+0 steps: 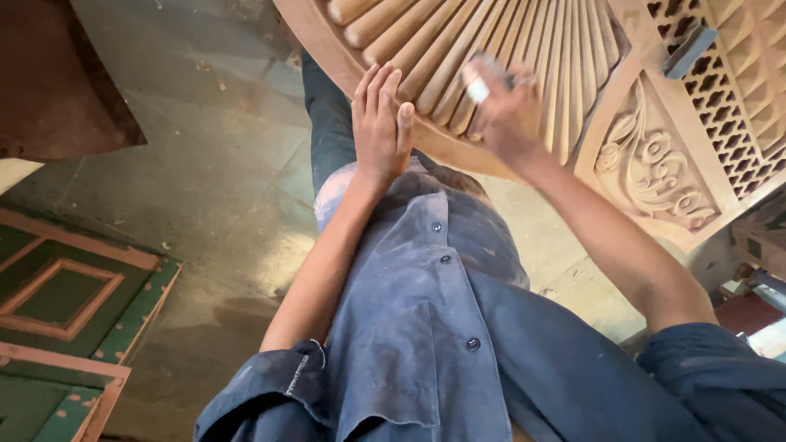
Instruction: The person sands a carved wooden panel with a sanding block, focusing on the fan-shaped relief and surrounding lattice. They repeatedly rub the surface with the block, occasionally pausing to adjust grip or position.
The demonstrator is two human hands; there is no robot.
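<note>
A large carved wooden panel (524, 49) with fan-shaped ribs fills the top of the head view. My left hand (381, 123) lies flat, fingers together, on the panel's curved lower rim. My right hand (503, 110) is blurred and closed on a small pale piece, likely sandpaper (475, 86), pressed against the ribs. Carved floral relief (651, 168) and lattice work (729, 90) lie to the right of that hand.
A grey concrete floor (213, 164) lies below. A green and orange framed panel (65, 303) lies at the lower left. A dark brown sheet (57, 74) sits at the upper left. A small grey block (688, 49) rests on the lattice.
</note>
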